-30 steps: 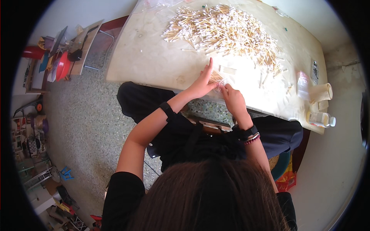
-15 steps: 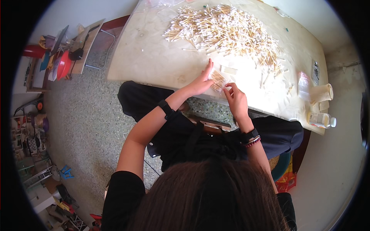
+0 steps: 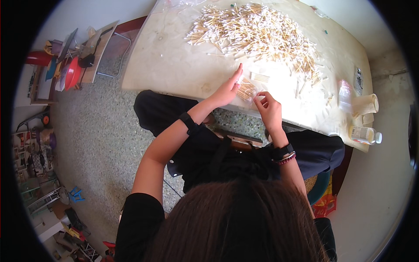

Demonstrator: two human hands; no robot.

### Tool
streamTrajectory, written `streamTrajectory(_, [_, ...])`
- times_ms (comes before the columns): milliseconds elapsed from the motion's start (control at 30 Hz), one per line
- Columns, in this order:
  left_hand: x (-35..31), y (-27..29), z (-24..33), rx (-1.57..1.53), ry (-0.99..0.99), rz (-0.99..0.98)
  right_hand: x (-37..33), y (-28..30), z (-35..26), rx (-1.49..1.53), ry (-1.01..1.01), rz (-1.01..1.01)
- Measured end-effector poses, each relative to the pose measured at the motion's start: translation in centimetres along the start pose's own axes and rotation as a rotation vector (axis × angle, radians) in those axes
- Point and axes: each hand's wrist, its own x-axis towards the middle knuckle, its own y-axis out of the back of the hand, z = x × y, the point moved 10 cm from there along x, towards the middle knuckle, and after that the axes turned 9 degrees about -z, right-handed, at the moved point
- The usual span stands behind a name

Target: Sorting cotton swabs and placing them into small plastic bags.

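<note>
A small clear plastic bag of cotton swabs with wooden sticks lies at the table's near edge, between my hands. My left hand rests along the bag's left side, its fingers stretched out and its thumb against the bag. At the bag's right corner, my right hand pinches the plastic between thumb and fingertips. Just beyond the bag is a short row of cotton swabs. A large loose heap of cotton swabs covers the far middle of the table.
On the table's right side are a clear plastic packet, a beige roll and a clear bottle lying on its side. A teal tub stands below, by my right leg. A wall closes off the right.
Both hands and the bag have barely shifted. My left hand has tilted slightly more upright beside the bag, and my right hand still pinches its corner.
</note>
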Motion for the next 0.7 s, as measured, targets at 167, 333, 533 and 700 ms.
streamTrajectory(167, [-0.2, 0.7, -0.1, 0.162, 0.038, -0.042, 0.2, -0.7, 1.2, 0.035, -0.039, -0.045])
streamTrajectory(333, [-0.6, 1.7, 1.6, 0.072, -0.007, -0.17, 0.2, -0.9, 1.7, 0.09, -0.076, -0.071])
streamTrajectory(533, [-0.8, 2.2, 3.2, 0.332, -0.076, -0.096, 0.0, -0.2, 1.0, 0.009, -0.032, -0.013])
streamTrajectory(700, [-0.8, 1.7, 3.8, 0.485, -0.122, -0.111, 0.1, -0.2, 1.3, 0.046, -0.046, -0.005])
